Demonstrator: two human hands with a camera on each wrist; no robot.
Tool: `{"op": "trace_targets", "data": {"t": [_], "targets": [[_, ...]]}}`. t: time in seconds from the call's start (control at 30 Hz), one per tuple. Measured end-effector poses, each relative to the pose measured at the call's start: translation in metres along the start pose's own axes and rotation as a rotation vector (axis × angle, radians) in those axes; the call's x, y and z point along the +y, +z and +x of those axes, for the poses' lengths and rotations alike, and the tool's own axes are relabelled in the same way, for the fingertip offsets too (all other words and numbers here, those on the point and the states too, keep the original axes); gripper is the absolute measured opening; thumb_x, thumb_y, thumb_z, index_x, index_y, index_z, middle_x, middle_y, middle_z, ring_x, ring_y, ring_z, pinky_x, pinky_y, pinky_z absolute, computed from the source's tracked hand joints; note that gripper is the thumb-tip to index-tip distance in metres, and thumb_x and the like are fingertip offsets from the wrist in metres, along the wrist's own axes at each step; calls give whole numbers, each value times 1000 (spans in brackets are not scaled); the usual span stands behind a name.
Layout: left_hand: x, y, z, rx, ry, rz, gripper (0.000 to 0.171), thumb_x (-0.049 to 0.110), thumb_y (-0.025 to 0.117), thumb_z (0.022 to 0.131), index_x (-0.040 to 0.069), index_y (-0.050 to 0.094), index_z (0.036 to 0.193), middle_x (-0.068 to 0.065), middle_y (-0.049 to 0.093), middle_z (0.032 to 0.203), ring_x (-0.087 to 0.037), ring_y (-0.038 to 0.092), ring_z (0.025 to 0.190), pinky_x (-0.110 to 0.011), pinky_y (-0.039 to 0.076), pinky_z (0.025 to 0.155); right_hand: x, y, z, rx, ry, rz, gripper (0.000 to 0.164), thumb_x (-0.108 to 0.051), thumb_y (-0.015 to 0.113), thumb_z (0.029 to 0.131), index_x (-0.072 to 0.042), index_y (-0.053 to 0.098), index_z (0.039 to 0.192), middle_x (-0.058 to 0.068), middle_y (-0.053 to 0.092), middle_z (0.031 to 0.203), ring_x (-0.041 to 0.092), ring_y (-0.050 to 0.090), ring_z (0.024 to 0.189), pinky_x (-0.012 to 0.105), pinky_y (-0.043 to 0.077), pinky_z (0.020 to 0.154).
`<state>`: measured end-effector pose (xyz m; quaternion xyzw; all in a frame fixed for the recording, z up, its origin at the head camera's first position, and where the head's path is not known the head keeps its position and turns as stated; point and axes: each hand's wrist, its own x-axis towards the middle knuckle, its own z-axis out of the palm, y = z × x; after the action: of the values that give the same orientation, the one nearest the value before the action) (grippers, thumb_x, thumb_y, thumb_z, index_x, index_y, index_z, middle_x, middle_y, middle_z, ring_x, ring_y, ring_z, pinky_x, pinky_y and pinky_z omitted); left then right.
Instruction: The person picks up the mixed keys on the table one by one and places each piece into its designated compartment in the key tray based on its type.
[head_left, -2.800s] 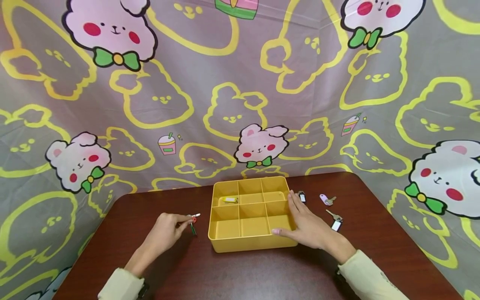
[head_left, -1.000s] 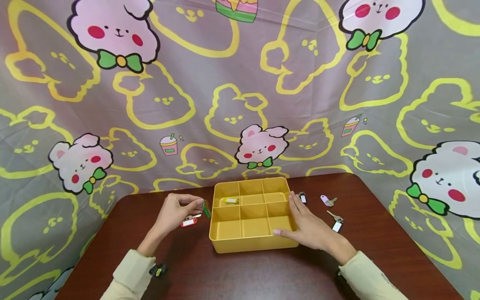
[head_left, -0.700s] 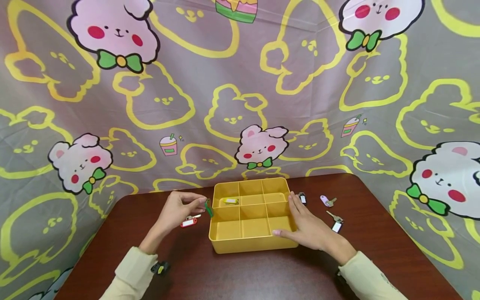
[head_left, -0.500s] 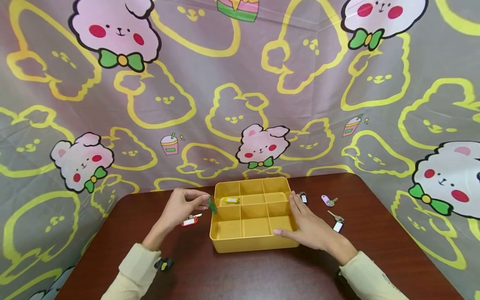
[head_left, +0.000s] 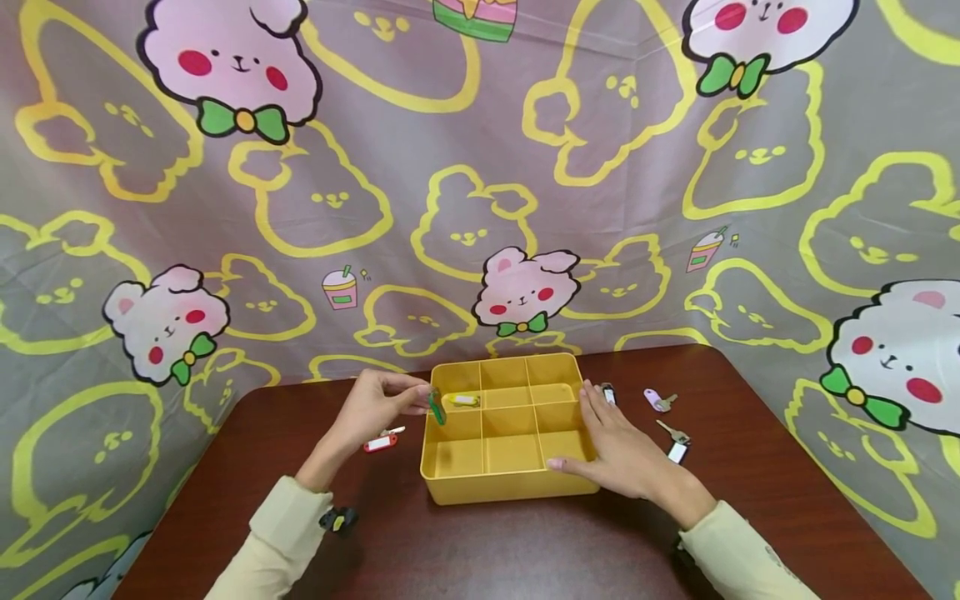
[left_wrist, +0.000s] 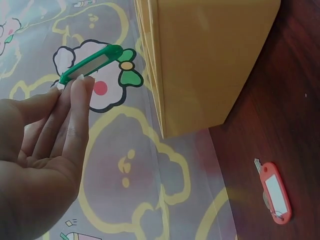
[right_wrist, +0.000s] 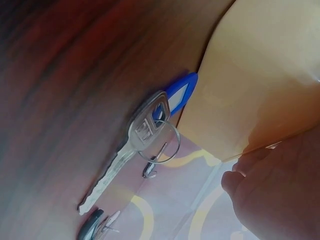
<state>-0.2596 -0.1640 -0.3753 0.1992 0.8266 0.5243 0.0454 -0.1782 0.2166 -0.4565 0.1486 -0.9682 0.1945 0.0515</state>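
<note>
My left hand [head_left: 378,408] pinches a green key tag [left_wrist: 92,64] between thumb and fingertips. In the head view this tag hangs over the back left compartment of the yellow divided box [head_left: 510,485], right by the left rim. A yellow key tag [head_left: 464,401] lies in that same compartment. On the box's right side rests my right hand [head_left: 626,446], fingers straight along the wall and thumb over the front rim. Left of the box, a red key tag [left_wrist: 276,192] with a key lies on the table.
Right of the box lie a key [right_wrist: 115,165] with a blue tag [right_wrist: 182,92], a lilac key tag [head_left: 653,400] with a key, and a dark tag [head_left: 609,394] close to the box wall. A patterned cloth [head_left: 450,217] hangs behind the brown table [head_left: 510,554].
My left hand has lifted the green key tag from beside the red one and carried it right to the box's rim. The right hand has stayed on the box.
</note>
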Motion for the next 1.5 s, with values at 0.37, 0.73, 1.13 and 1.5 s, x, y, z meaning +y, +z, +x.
{"op": "trace_targets", "data": {"t": [0.37, 0.73, 1.13, 1.5], "targets": [[5, 13, 10, -71, -9, -27, 22, 16, 75, 98, -3, 80, 108, -19, 81, 102, -40, 80, 94, -49, 65, 85, 1, -2, -1, 11, -7, 18, 123, -84, 55, 89, 6, 17, 165, 21, 6, 177, 42, 16, 164, 59, 27, 130], [3, 16, 13, -114, -19, 4, 20, 10, 72, 99, -7, 78, 107, -20, 81, 96, -21, 80, 83, -40, 67, 78, 0, -2, 0, 2, 0, 35, 125, -86, 55, 88, 3, 14, 166, 19, 5, 178, 42, 16, 164, 59, 29, 128], [2, 26, 15, -173, 2, -6, 22, 7, 67, 102, -10, 77, 110, -25, 80, 98, -28, 80, 86, -44, 66, 81, 1, -1, 0, 7, 4, 46, 125, -84, 56, 88, 4, 14, 166, 20, 5, 177, 42, 16, 164, 59, 28, 129], [-2, 31, 16, -195, 0, 32, 20, 7, 67, 102, -8, 77, 110, -23, 80, 98, -27, 80, 87, -50, 65, 83, 3, 2, 0, -5, 12, 52, 126, -86, 56, 87, 2, 13, 166, 18, 4, 178, 41, 15, 164, 59, 30, 128]]}}
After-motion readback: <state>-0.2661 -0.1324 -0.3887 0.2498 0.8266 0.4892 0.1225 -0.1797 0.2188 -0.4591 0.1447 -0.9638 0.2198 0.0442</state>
